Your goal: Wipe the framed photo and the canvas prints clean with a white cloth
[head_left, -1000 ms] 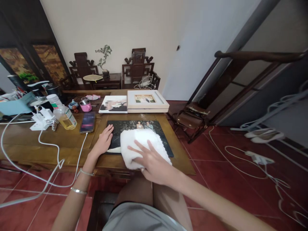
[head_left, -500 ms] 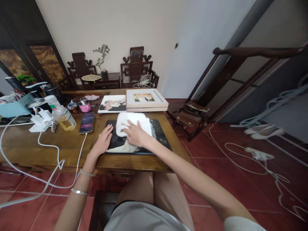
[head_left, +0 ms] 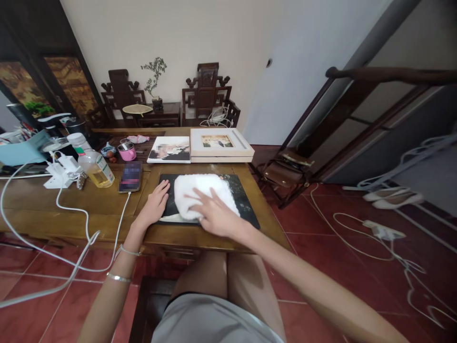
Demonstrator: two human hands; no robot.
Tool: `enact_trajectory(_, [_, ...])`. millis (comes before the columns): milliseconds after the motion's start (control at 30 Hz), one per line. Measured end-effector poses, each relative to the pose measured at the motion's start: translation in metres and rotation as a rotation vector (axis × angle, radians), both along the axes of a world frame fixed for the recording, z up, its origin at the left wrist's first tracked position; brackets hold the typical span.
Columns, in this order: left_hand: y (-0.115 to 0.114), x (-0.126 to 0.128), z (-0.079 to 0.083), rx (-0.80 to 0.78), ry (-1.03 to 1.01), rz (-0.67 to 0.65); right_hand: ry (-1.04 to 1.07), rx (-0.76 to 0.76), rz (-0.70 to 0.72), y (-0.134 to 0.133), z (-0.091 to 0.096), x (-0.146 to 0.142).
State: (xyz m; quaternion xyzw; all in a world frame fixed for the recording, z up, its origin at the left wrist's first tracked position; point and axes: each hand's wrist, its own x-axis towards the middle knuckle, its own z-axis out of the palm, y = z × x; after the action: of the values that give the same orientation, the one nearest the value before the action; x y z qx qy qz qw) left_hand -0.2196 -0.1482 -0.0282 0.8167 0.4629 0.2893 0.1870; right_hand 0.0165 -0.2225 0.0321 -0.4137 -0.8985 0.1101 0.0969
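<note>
A dark photo print [head_left: 246, 207] lies flat near the front edge of the wooden table [head_left: 89, 205]. A white folded towel [head_left: 203, 190] rests on top of it. My right hand [head_left: 214, 214] lies on the towel's near part with fingers spread flat. My left hand [head_left: 155, 205] presses flat on the print's left edge, fingers stretched out. Neither hand grips anything.
Behind the print sit a second photo print [head_left: 169, 149] and a white framed photo [head_left: 219, 143]. A phone [head_left: 131, 176] on a cable, an oil bottle [head_left: 95, 167], a pink cup [head_left: 127, 152] and a power strip [head_left: 62, 174] crowd the left. Cables trail on the red floor.
My right hand slid the towel from the print's near edge to its far edge, then back toward the middle. My left hand stayed on the print's left edge.
</note>
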Motion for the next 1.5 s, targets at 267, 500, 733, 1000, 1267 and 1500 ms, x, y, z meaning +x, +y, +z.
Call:
enact_trajectory(267, [0.0, -0.001, 0.005, -0.012, -0.007, 0.001, -0.075, 0.063, -0.205, 0.09, 0.002, -0.021])
enact_trajectory(500, [-0.002, 0.002, 0.006, -0.017, -0.004, -0.012, -0.075, 0.033, 0.006, 0.003, -0.002, -0.03])
enact_trajectory(733, [-0.005, 0.004, 0.005, -0.013, 0.003, 0.008, 0.046, -0.03, 0.096, -0.036, -0.002, 0.022])
enact_trajectory(1000, [-0.005, 0.007, 0.006, -0.015, -0.024, 0.014, -0.075, 0.093, -0.364, 0.022, -0.014, 0.04])
enact_trajectory(1267, [-0.015, 0.008, 0.022, 0.102, -0.284, 0.095, -0.022, 0.042, -0.046, 0.02, 0.0, -0.039])
enact_trajectory(1500, [-0.016, 0.012, 0.022, 0.071, -0.15, 0.065, 0.086, -0.06, 0.14, -0.053, -0.001, -0.006])
